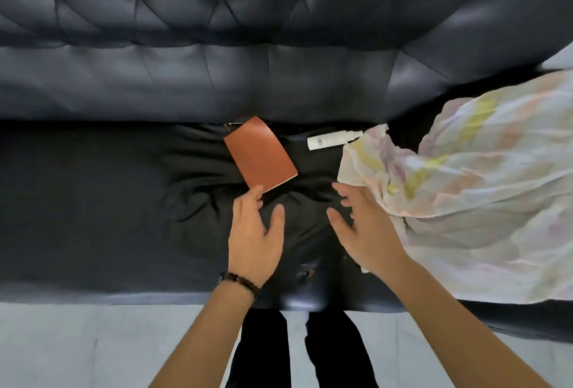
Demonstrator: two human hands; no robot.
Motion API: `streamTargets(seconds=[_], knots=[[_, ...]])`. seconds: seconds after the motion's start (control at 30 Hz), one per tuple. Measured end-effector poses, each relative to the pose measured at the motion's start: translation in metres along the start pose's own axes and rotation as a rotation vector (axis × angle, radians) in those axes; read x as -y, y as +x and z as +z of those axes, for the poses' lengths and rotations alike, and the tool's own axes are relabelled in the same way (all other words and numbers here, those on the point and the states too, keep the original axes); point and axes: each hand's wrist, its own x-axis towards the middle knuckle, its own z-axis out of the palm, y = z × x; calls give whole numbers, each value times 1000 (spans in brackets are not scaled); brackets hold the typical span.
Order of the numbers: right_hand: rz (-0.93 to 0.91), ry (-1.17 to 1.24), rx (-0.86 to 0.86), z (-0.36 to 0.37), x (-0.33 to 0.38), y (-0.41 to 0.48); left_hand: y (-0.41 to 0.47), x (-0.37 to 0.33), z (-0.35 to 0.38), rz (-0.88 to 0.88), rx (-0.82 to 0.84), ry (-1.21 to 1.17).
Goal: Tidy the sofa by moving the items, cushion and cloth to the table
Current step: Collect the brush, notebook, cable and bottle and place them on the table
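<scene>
Both hands hover with fingers spread wide and empty over the black cushion (217, 189) on the sofa (279, 46), the left hand (254, 232) touching the brown notebook (259, 156), the right hand (362, 229) beside the pastel cloth (465, 170) near a white bottle (333, 139).

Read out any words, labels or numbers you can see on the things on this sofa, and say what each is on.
No text is readable.
White bottle: a small barcode-like printed patch near its base, too small and blurred to read.
Brown notebook: plain cover, no lettering visible.
Pastel cloth: coloured pattern only, no words.
</scene>
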Motion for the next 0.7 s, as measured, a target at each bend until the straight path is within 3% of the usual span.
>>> streamTargets(seconds=[0.1,0.27,0.37,0.47,0.57,0.7], knots=[[-20,-169,19,43,-28,69,75,42,42,-92,-34,45],[-36,-557,18,92,-87,176,179,116,95,-473,-50,131],[-39,-671,-66,97,-115,224,209,153,115,-627,-40,257],[-21,-798,-65,98,-134,249,213,177,123,-581,-100,401],[-24,-923,-43,103,-134,248,212,189,114,-544,-77,249],[15,-795,42,125,-114,212,205,187,95,-551,21,95]])
